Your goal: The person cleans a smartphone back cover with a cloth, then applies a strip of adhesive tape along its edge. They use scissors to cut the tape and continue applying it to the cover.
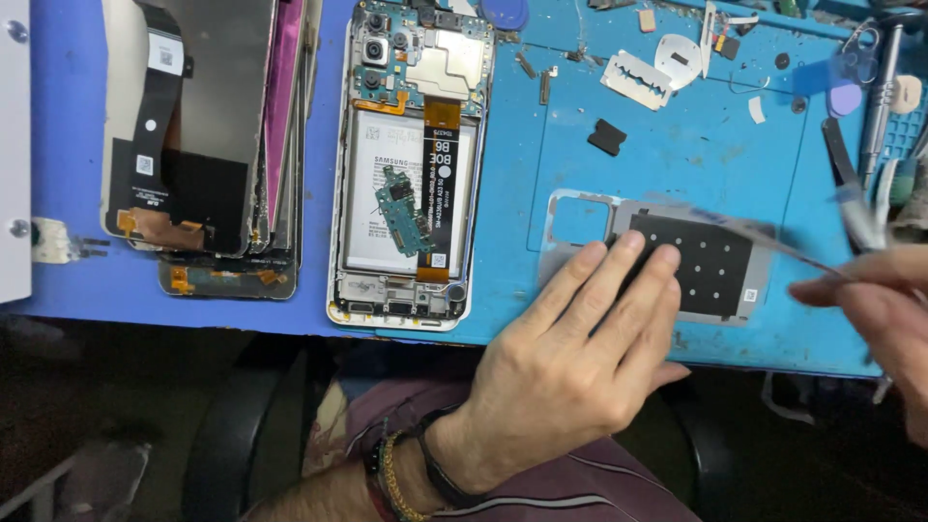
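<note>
My left hand (570, 353) lies flat with its fingers pressing down on a grey phone back cover (720, 266), which rests inside-up on the blue work mat (541, 145). A black patch with small dots covers the cover's middle. My right hand (884, 309) comes in from the right edge and grips thin metal tweezers (773, 242); their blurred tips reach over the cover's upper part. An opened phone (411, 164) with its battery, circuit boards and an orange-black flex cable exposed lies to the left of the cover. A small green board sits loose on its battery.
A stack of detached phone screens (208, 135) lies at the far left. Razor blade (636, 79), a small black piece (606, 136), screws and bits scatter the mat's top. Screwdrivers and tools (875, 106) crowd the right edge. The table's front edge runs just below the phone.
</note>
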